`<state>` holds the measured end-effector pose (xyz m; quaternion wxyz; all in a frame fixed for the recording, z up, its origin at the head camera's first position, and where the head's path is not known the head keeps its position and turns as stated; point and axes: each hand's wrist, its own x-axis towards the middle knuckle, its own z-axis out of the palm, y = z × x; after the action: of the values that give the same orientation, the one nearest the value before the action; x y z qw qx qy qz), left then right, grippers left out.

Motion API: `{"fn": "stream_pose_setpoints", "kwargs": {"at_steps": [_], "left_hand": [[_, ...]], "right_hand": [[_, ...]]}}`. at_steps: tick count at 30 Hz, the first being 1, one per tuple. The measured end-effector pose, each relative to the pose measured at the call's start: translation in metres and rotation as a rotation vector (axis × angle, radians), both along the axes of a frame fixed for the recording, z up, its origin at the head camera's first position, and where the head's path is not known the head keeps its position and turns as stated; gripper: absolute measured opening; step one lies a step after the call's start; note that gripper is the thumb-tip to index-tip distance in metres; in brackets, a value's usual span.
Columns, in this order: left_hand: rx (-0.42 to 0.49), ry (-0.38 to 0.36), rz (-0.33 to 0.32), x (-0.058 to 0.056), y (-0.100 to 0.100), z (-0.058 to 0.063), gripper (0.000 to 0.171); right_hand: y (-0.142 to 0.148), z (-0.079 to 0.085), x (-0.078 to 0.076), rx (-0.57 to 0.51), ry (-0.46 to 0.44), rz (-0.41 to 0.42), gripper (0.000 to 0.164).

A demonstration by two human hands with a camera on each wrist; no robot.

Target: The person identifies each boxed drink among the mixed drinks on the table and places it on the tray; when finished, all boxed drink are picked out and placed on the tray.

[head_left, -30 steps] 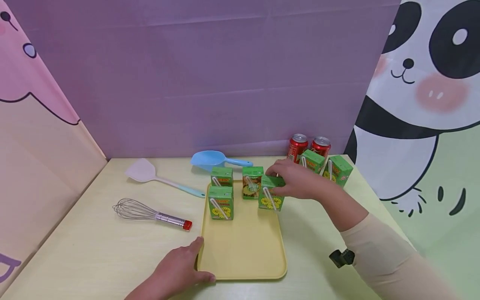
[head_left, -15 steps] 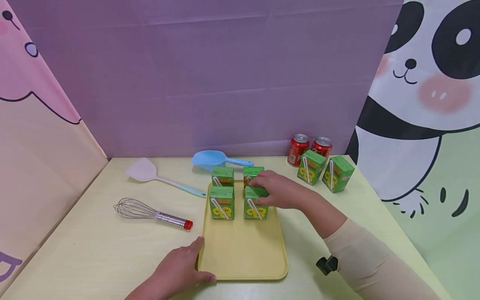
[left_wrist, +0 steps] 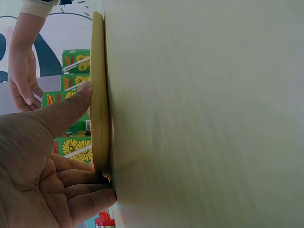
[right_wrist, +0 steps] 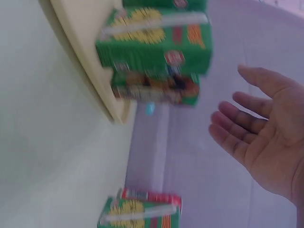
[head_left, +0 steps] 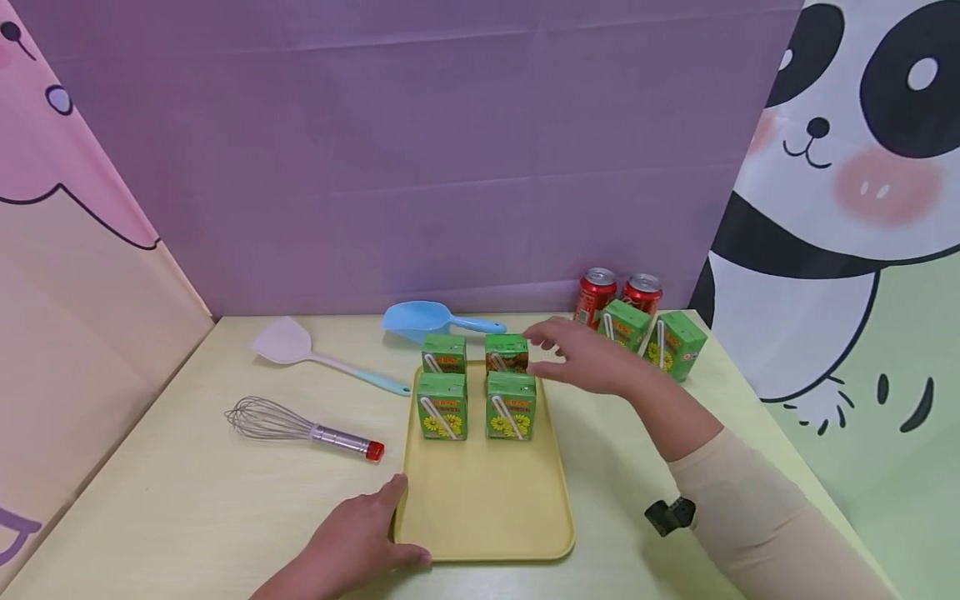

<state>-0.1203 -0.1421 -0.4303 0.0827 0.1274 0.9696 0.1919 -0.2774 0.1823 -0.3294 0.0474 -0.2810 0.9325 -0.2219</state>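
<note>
My left hand (head_left: 352, 533) holds the near left corner of a yellow tray (head_left: 487, 508), thumb at the front rim and fingers along the left side. In the left wrist view the thumb lies against the tray edge (left_wrist: 99, 137). Green drink cartons with straws stand upright in two rows at the tray's far end: front left (head_left: 442, 407), front right (head_left: 511, 407), back left (head_left: 444, 353) and back right (head_left: 506, 352). My right hand (head_left: 588, 354) hovers just right of the back right carton, holding nothing. The right wrist view shows its fingers spread, apart from the cartons.
Two more drink cartons (head_left: 675, 346) stand at the far right, before two red soda cans (head_left: 596, 293). Behind the tray lies a blue scoop (head_left: 417, 318). To the left are a spatula (head_left: 285, 342) and a whisk (head_left: 273, 419). A purple backdrop (head_left: 480, 167) rises behind the table.
My right hand moved left and set a carton on the tray at the front right, then let go and drew back up and right. My left hand stayed at the tray corner.
</note>
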Motion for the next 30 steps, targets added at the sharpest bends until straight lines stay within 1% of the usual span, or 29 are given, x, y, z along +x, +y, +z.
{"fn": "stream_pose_setpoints", "kwargs": {"at_steps": [4,7,11,14,17,19,23,25,30], "left_hand": [[-0.008,-0.004,0.003,0.0,0.0,0.0,0.104],[-0.01,-0.006,0.008,0.0,0.0,0.0,0.104],[-0.012,-0.013,0.013,0.0,0.001,0.002,0.104],[-0.011,-0.024,0.013,-0.001,0.002,0.002,0.104],[-0.007,-0.037,0.011,-0.002,0.002,0.002,0.103],[-0.004,-0.043,0.01,-0.002,0.002,0.001,0.103],[-0.003,-0.032,0.01,-0.002,0.002,0.001,0.105],[-0.001,-0.028,0.01,-0.002,0.002,0.001,0.106],[-0.004,-0.044,0.014,-0.003,0.002,0.001,0.104]], "right_hand": [[0.028,0.012,-0.013,-0.097,0.023,-0.146,0.061],[0.048,0.016,-0.021,-0.143,0.044,-0.265,0.067],[0.071,0.011,-0.032,-0.166,0.057,-0.403,0.076],[0.083,0.003,-0.039,-0.163,0.041,-0.471,0.085],[0.093,-0.007,-0.046,-0.149,0.035,-0.51,0.09],[0.099,-0.015,-0.05,-0.143,0.023,-0.527,0.09],[0.107,-0.032,-0.059,-0.132,0.016,-0.536,0.083],[0.11,-0.04,-0.064,-0.107,0.015,-0.541,0.079],[0.11,-0.051,-0.072,-0.038,0.037,-0.562,0.072]]}}
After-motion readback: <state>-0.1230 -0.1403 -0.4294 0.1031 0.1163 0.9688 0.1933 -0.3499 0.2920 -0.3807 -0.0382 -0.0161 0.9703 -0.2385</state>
